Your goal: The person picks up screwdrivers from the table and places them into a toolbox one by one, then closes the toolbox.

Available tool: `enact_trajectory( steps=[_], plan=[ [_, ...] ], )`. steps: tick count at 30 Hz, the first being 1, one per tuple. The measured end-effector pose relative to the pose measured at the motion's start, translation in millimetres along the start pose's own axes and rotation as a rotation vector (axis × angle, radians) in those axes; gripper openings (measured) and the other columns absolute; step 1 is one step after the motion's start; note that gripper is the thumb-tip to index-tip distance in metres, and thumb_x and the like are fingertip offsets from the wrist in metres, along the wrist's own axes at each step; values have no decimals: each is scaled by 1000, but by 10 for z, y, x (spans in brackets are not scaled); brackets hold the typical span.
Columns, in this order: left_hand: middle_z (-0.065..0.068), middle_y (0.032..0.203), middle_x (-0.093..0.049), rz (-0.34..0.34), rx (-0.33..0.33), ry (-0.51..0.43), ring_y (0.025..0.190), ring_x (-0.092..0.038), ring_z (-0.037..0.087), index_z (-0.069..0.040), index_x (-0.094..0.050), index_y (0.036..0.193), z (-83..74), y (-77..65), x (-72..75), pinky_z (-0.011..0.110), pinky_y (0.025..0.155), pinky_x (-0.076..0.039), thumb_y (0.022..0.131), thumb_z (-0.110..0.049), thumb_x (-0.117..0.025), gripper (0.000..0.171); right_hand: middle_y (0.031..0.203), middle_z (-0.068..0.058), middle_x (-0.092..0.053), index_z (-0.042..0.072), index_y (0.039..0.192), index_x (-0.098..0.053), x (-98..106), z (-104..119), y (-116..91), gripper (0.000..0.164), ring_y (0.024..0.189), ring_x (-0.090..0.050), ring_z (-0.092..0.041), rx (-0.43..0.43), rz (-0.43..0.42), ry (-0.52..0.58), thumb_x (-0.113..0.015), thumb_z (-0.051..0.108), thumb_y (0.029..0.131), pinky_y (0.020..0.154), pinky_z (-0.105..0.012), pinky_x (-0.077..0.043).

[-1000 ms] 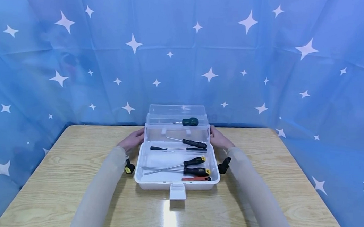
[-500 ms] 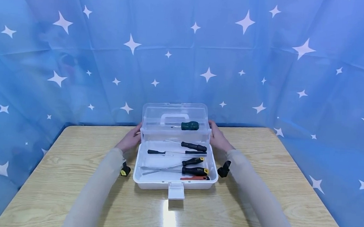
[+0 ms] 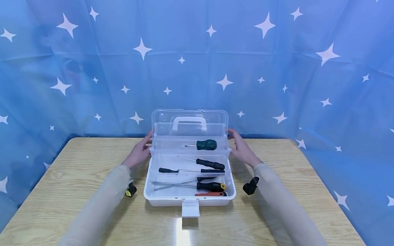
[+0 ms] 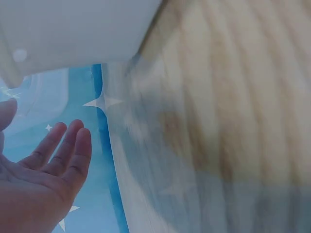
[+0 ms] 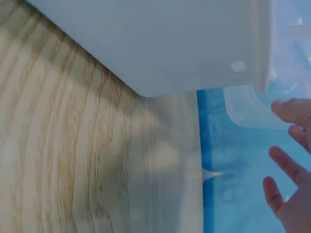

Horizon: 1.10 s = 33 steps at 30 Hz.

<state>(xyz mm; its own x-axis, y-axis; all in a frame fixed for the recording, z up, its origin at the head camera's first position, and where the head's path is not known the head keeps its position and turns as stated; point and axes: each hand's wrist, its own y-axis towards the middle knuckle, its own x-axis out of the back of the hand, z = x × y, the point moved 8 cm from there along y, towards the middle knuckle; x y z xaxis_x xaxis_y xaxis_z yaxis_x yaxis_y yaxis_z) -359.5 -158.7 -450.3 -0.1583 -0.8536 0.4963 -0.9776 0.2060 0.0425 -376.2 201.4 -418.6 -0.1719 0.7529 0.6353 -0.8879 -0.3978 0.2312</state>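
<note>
A white toolbox (image 3: 188,203) with a raised clear lid (image 3: 163,116) and stepped clear trays stands on the table. On the trays lie a green-handled screwdriver (image 3: 206,144), a black-handled one (image 3: 210,164) and a long thin black-ended tool (image 3: 168,170). The box bottom holds a black-and-yellow screwdriver (image 3: 210,186), a partly covered second one and an orange-handled tool (image 3: 211,194). My left hand (image 3: 138,153) is at the box's left rear side, its fingers extended in the left wrist view. My right hand (image 3: 243,151) is at the right rear side, fingers spread. Contact with the lid is unclear.
The wooden table (image 3: 61,190) extends on both sides of the box. Behind it hangs a blue curtain (image 3: 199,81) with white stars. The box's front latch (image 3: 190,208) hangs down over the front edge.
The lid has swung up from lying back to standing more upright. Its trays, with the tools on them, have shifted toward me. My hands have drawn slightly outward from the sides.
</note>
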Motion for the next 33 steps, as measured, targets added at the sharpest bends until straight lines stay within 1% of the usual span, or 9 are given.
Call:
enact_trajectory(
  steps=[5,8,13,17,20,23,25,29,33],
  plan=[
    [25,145,-37,3,-51,-23,124,-46,44,-32,-12,156,-54,-73,16,52,99,-41,104,-15,-43,63,143,-15,-38,8,150,-26,49,68,-50,66,124,-41,-35,28,-12,-24,-63,21,96,101,-59,-31],
    [27,143,-39,6,-73,-42,121,-48,44,-30,-15,156,-72,-107,34,51,97,-43,103,-13,-44,62,140,-16,-40,7,149,-27,69,78,-68,67,120,-43,-34,53,-20,-39,-65,18,95,98,-59,-34],
    [25,141,-40,19,-80,-81,120,-50,42,-26,-18,156,-84,-183,75,51,96,-44,102,-10,-43,61,138,-16,-42,6,148,-28,84,142,-122,67,118,-44,-35,106,-26,-69,-66,12,93,92,-59,-38],
    [21,142,-41,26,-85,-73,122,-49,39,-26,-21,155,-154,-275,116,51,97,-42,102,-8,-40,59,137,-15,-43,7,147,-31,104,233,-192,64,116,-45,-34,122,-32,-90,-65,6,93,90,-58,-41],
    [20,140,-45,17,-110,-47,124,-48,37,-22,-25,155,-213,-342,155,51,100,-39,103,-14,-43,55,137,-15,-44,7,145,-34,126,298,-254,60,115,-47,-34,135,-35,-106,-64,4,93,88,-57,-42],
    [21,140,-46,12,-134,-47,126,-45,36,-15,-28,153,-256,-406,182,52,102,-37,104,-24,-47,54,136,-16,-45,5,142,-37,147,368,-321,55,115,-48,-35,148,-33,-132,-63,6,94,86,-55,-44],
    [20,141,-45,11,-134,-61,127,-44,36,-10,-32,152,-279,-445,196,51,102,-38,103,-28,-47,54,135,-16,-47,5,140,-39,161,404,-364,51,116,-48,-34,137,-29,-150,-62,11,95,87,-54,-44],
    [22,144,-41,10,-130,-86,127,-43,37,1,-39,146,-341,-526,218,49,100,-41,104,-30,-45,52,130,-18,-51,5,136,-45,182,474,-458,43,116,-48,-33,85,-8,-145,-58,22,99,89,-55,-44],
    [25,143,-42,9,-114,-74,128,-43,40,6,-43,141,-409,-605,240,49,99,-41,105,-33,-42,54,130,-19,-51,5,133,-47,179,538,-539,40,115,-50,-34,39,27,-127,-53,29,101,91,-55,-44]
  ],
)
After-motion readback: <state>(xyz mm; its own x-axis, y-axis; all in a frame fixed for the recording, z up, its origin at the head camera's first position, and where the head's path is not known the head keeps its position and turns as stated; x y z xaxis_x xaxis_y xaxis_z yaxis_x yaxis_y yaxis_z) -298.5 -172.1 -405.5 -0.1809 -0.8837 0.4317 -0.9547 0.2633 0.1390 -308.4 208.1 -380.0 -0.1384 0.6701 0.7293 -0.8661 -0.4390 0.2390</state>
